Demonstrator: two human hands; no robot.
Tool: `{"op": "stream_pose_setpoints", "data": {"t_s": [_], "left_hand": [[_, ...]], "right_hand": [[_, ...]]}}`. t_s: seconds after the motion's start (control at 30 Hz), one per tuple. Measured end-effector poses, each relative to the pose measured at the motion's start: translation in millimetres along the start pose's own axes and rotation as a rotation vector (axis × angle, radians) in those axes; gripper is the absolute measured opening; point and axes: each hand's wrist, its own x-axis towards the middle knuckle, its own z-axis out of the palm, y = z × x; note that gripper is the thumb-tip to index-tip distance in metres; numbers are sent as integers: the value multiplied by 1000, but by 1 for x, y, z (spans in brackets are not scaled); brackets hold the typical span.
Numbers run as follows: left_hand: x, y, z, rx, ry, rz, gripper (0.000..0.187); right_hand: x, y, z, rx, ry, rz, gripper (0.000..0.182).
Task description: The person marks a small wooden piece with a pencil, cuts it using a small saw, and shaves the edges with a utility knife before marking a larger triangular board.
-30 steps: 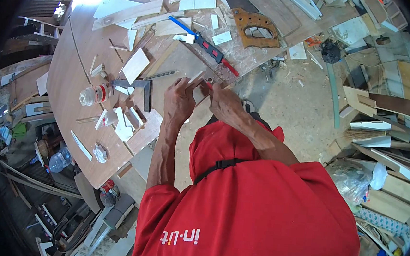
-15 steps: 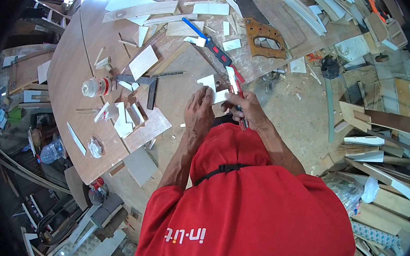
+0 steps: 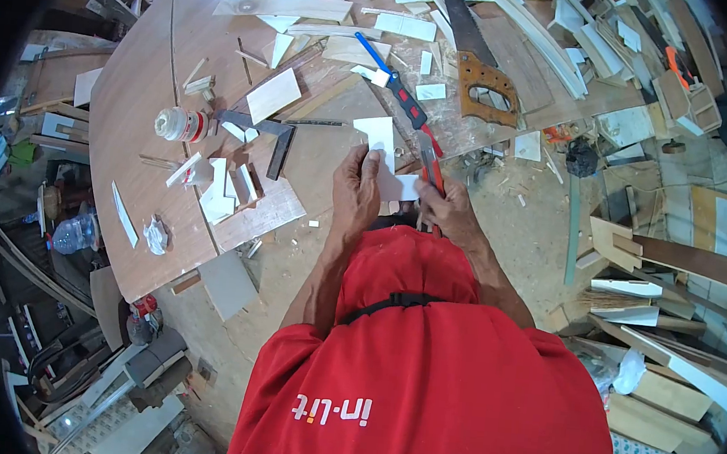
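My left hand [image 3: 356, 191] grips a white, flat, C-shaped or notched piece [image 3: 376, 149] by its left edge, the thumb lying on its face. My right hand [image 3: 450, 206] is closed around a red and grey utility knife [image 3: 432, 168], which points up and away from me. The right fingers are at the end of the white piece's lower arm. Just beyond the knife, a blue, black and red hand tool [image 3: 403, 100] lies on the wooden table [image 3: 137, 64]. A metal try square [image 3: 280, 148] rests left of the white piece.
A handsaw [image 3: 484, 90] with a wooden handle lies at the far right of the table. A glue-like jar [image 3: 182, 125], white offcuts [image 3: 219, 194] and a crumpled wrapper [image 3: 155, 234] are on the left. Stacked boards [image 3: 666, 396] stand on the right.
The white piece is turned to show more of its face, and my left thumb now lies on it. The knife has tilted and shifted slightly right. The camera view has also shifted.
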Motion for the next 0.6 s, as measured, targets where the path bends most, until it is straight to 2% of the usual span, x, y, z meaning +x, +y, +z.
{"op": "stream_pose_setpoints", "data": {"t_s": [0.03, 0.1, 0.13, 0.2, 0.3, 0.43, 0.6], "left_hand": [[0, -2, -1, -5, 1, 4, 28], [1, -6, -3, -94, -78, -102, 27], [0, -8, -1, -97, -78, -99, 27], [-4, -4, 2, -205, -133, -246, 29], [-9, 1, 4, -231, -164, -340, 31], [-13, 4, 7, -209, -166, -375, 29], [-14, -10, 8, -385, -157, -426, 28]], "right_hand": [[-2, -1, 0, 158, 9, -13, 24], [-7, -4, -3, 223, 8, 3, 31], [-7, -5, -4, 135, 42, -36, 31], [-3, 0, -6, 50, 63, -96, 33], [3, -1, -13, -49, 52, -33, 33], [6, -7, -13, -143, -7, -50, 36], [7, -2, -12, -302, 30, -110, 44]]}}
